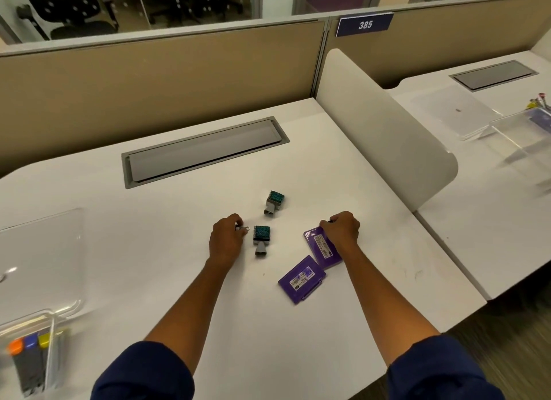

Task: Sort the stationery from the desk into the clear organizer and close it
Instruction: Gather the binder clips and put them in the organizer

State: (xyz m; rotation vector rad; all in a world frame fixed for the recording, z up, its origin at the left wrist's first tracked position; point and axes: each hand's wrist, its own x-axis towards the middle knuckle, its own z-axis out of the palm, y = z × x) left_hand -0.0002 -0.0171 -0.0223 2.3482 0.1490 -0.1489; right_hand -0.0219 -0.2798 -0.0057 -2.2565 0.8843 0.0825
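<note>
Both hands are down on the white desk point(179, 250). The left hand point(225, 240) pinches a small binder clip point(243, 228); the right hand point(343, 229) is curled around something dark, its heel on a purple case point(323, 247). The clear organizer point(38, 325) sits open at eight o'clock, markers point(29, 341) inside. Two stamps point(261, 239) lie between the hands.

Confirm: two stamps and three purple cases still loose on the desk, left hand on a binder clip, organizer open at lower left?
Not quite: the head view shows two purple cases, not three. The rest holds: two stamps lie loose on the desk, the left hand grips a binder clip, and the organizer sits open at lower left.
</note>
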